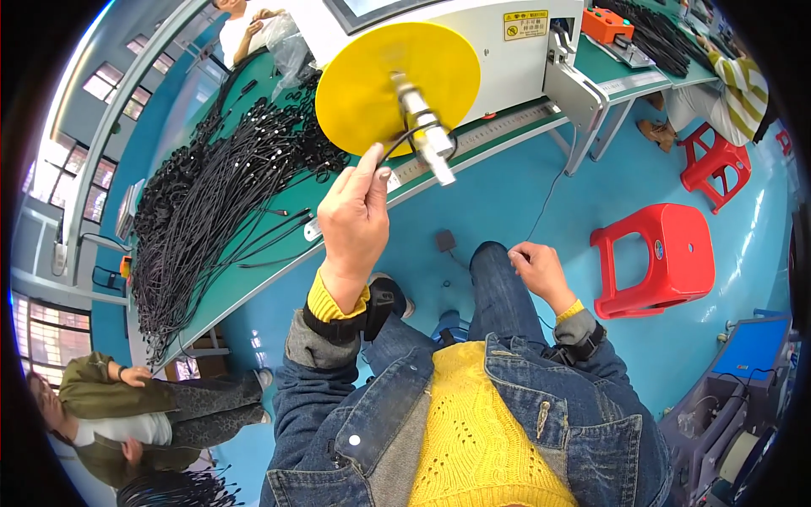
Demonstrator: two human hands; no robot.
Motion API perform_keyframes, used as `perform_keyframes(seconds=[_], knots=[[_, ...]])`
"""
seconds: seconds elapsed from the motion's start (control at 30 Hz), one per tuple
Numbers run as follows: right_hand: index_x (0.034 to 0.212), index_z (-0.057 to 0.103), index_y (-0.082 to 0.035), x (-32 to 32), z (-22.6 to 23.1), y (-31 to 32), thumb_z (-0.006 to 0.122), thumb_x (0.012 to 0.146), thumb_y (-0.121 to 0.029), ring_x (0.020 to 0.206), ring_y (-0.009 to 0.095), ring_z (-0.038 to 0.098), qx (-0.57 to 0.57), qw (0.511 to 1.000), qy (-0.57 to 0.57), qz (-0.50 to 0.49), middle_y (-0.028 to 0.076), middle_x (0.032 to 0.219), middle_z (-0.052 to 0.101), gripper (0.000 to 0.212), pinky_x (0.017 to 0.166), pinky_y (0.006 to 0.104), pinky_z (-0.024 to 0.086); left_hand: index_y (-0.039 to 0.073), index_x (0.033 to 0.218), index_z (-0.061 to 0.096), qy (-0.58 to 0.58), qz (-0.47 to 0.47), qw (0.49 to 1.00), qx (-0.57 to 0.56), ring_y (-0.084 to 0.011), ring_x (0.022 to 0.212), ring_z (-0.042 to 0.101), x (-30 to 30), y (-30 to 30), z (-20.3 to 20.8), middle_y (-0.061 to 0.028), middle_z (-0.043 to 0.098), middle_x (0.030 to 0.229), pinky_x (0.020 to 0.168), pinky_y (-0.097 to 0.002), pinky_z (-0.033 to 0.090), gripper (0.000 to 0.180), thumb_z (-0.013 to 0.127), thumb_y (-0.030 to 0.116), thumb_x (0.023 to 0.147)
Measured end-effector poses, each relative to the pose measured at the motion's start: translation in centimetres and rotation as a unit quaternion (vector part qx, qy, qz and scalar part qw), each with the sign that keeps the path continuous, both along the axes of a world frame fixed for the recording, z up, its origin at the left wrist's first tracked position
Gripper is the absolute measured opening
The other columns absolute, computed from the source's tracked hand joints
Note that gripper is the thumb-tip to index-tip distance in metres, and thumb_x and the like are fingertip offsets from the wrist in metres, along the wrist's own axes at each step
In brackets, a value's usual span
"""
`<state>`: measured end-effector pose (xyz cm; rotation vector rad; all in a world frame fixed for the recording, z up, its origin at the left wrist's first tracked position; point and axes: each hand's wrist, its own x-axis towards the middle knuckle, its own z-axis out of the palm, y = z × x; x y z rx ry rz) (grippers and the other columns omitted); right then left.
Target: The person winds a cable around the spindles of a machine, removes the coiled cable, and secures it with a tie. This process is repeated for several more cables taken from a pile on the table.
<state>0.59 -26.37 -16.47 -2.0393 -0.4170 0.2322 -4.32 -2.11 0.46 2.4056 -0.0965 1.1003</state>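
My left hand (pixel 355 224) is raised in front of a winding machine (pixel 515 63), thumb and forefinger pinched on the end of a black cable (pixel 390 155). The cable runs up to a metal spindle (pixel 427 127) and loops around its prongs. Behind the spindle sits a round yellow disc (pixel 355 80); the spindle looks blurred. My right hand (pixel 541 270) hovers by my right knee, fingers curled closed, with nothing visible in them. A large heap of black cables (pixel 220 186) lies on the green table (pixel 283 270) left of the disc.
A red stool (pixel 659 262) stands to the right, another (pixel 714 165) beyond it. An orange control box (pixel 606 25) and more black cables (pixel 655 38) lie on the far bench. People sit or stand at far left, top left and far right. A grey pedal (pixel 445 241) is on the floor.
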Motion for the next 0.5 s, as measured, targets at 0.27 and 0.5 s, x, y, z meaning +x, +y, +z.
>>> perform_keyframes(seconds=[0.27,0.5], knots=[[0.08,0.063,-0.001,0.3,-0.5,0.6,0.055,0.077,-0.016,0.065,0.034,0.059,0.001,1.0,0.009,0.016,0.018,0.069,0.06,0.017,0.058,0.0366,0.046,0.0,0.111,0.055,0.022,-0.043,0.996,-0.071,-0.023,0.058,0.053,0.2,-0.9,-1.7,-0.0119,0.056,0.071,0.054,-0.029,0.043,0.029,0.055,0.003,0.083],[0.081,0.062,0.0,1.7,3.9,2.3,0.054,0.081,-0.013,0.058,0.02,0.056,0.058,0.996,-0.061,0.031,0.011,0.064,0.058,0.016,0.054,0.0293,0.044,-0.003,0.116,0.05,0.002,-0.018,0.995,0.102,-0.0259,0.063,0.057,1.4,-2.5,0.0,-0.0137,0.057,0.077,0.055,-0.0313,0.046,0.035,0.055,0.005,0.082]])
